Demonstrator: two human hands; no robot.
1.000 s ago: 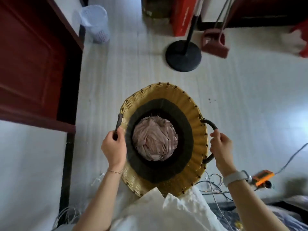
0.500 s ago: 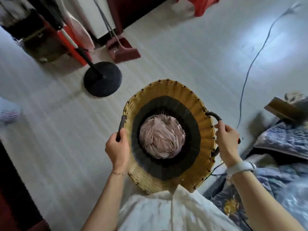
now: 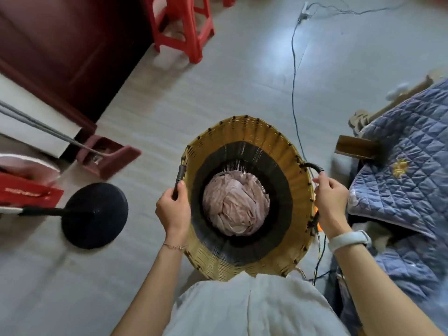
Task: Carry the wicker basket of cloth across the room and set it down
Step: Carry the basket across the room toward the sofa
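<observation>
A round wicker basket (image 3: 244,132), yellow at the rim with a dark band inside, hangs in front of my body above the floor. Crumpled pale pink cloth (image 3: 235,209) fills its bottom. My left hand (image 3: 173,209) is closed around the dark handle on the basket's left side. On the right side, my right hand (image 3: 331,202), with a white band at the wrist, grips the other dark loop handle.
A black round stand base (image 3: 97,214) lies on the floor to the left, with a maroon dustpan (image 3: 109,158) behind it. Red plastic stools (image 3: 184,27) stand at the back. A blue quilted bed (image 3: 407,185) is close on the right. A cable (image 3: 294,88) crosses the floor ahead.
The view has swung right with the basket held the same way: the black stand base slid to the left, red stools came into view, and the bed now lies close on the right.
</observation>
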